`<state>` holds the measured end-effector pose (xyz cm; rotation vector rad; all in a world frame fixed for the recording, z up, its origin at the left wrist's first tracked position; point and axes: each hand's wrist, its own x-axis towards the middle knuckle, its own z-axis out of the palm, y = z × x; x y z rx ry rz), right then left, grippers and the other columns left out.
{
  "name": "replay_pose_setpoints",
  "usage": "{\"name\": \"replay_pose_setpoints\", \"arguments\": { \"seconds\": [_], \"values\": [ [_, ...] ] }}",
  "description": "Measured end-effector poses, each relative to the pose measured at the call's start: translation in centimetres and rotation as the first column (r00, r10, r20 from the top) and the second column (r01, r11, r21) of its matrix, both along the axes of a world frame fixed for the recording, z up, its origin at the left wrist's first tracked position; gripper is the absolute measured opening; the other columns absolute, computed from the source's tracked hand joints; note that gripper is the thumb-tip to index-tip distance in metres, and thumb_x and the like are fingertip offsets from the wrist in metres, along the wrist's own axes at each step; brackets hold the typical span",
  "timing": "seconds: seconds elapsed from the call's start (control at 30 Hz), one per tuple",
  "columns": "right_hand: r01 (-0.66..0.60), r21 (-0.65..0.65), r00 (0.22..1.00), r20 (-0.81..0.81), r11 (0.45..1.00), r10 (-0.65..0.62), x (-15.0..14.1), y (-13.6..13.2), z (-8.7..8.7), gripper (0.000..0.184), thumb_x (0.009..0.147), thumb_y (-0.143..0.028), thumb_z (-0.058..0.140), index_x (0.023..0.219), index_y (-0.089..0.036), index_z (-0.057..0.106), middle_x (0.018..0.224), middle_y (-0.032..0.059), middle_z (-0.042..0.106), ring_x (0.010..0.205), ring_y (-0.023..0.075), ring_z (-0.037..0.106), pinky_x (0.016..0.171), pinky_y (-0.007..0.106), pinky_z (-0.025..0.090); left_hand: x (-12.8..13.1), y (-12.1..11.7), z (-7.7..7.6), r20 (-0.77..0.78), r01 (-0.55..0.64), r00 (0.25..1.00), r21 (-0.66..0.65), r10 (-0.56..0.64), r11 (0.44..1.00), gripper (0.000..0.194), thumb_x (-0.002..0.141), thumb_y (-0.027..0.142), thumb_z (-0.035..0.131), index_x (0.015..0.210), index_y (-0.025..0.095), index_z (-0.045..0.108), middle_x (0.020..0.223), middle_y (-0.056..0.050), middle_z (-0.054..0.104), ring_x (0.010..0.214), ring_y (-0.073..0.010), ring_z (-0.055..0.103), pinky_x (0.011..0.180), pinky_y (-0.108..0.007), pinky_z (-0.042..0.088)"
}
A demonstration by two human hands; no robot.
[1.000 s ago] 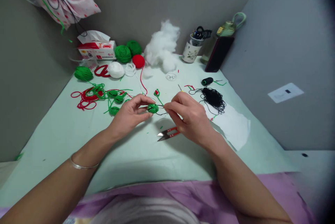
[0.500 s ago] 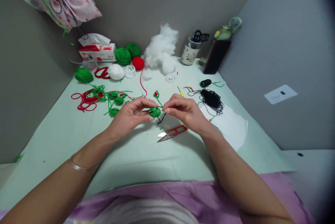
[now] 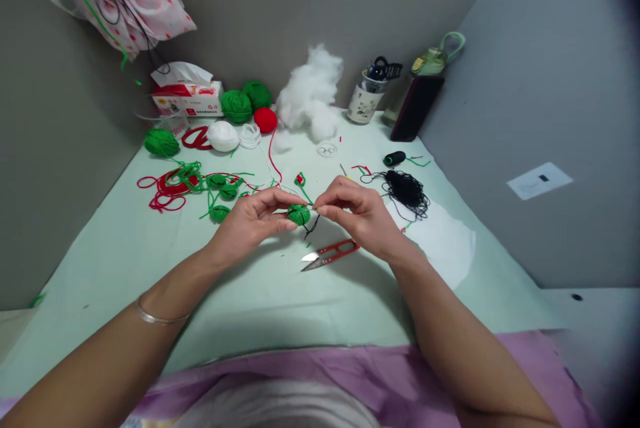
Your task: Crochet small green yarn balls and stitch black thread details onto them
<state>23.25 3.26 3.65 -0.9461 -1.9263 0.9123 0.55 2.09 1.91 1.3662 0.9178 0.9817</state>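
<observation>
My left hand [image 3: 260, 216] pinches a small green crocheted ball [image 3: 299, 215] with dark strands across it, thumb below and fingers above. Close against its right side, my right hand [image 3: 353, 211] has thumb and forefinger pressed together at the ball's upper edge. What sits in that pinch is too small to make out. Black thread [image 3: 313, 227] dangles under the ball between the hands. Thread snips [image 3: 330, 255] with red handles lie just below, blades pointing left. Behind the hands is a small red and green crocheted piece [image 3: 300, 179] with a green strand.
Several green crocheted pieces [image 3: 220, 213] and tangled red yarn [image 3: 167, 188] lie left. Yarn balls, a tissue box [image 3: 187, 98], white stuffing [image 3: 310, 98], a cup [image 3: 367, 101] and a bottle [image 3: 425, 81] line the back. Tangled black thread [image 3: 406, 193] lies right, beside white paper [image 3: 443, 248].
The ball has turned slightly in my left hand, and the hanging black thread has shifted. My right hand has lifted slightly. The whole view has drifted a little.
</observation>
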Motion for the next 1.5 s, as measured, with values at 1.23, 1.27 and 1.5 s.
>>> {"name": "replay_pose_setpoints", "arguments": {
  "seconds": [1.23,1.27,1.5],
  "values": [
    [0.1,0.393,0.909,0.337,0.914,-0.245,-3.2,-2.4,-1.1,0.016,0.102,-0.017,0.046,0.099,-0.017,0.061,0.091,0.008,0.065,0.08,0.0179,0.06,0.07,0.03,0.046,1.4,-0.4,-1.9,0.014,-0.169,0.986,0.174,0.169,0.97,0.019,0.079,0.021,0.078,0.097,0.02,0.07,0.1,-0.003,0.071,0.099,-0.0195,0.068,0.095,-0.036,0.053],
    [0.095,0.407,0.887,0.38,0.908,-0.263,-3.2,-2.5,-1.1,0.016,0.102,-0.016,0.045,0.099,-0.017,0.061,0.091,0.0085,0.065,0.08,0.0182,0.06,0.069,0.029,0.045,1.4,-0.4,-2.0,0.0,-0.17,0.985,0.195,0.173,0.966,0.019,0.079,0.02,0.077,0.097,0.02,0.07,0.1,-0.003,0.071,0.099,-0.0195,0.067,0.096,-0.036,0.053],
    [0.172,0.196,0.927,0.298,0.965,-0.226,-2.4,-1.9,-0.5,0.009,0.1,-0.018,0.054,0.094,-0.02,0.06,0.086,0.0017,0.065,0.074,0.0135,0.059,0.067,0.025,0.042,1.3,-0.6,-1.9,-0.038,-0.194,0.977,0.261,0.21,0.946,0.022,0.08,0.02,0.078,0.101,0.02,0.07,0.104,-0.004,0.068,0.098,-0.0188,0.065,0.092,-0.036,0.053]
  ]
}}
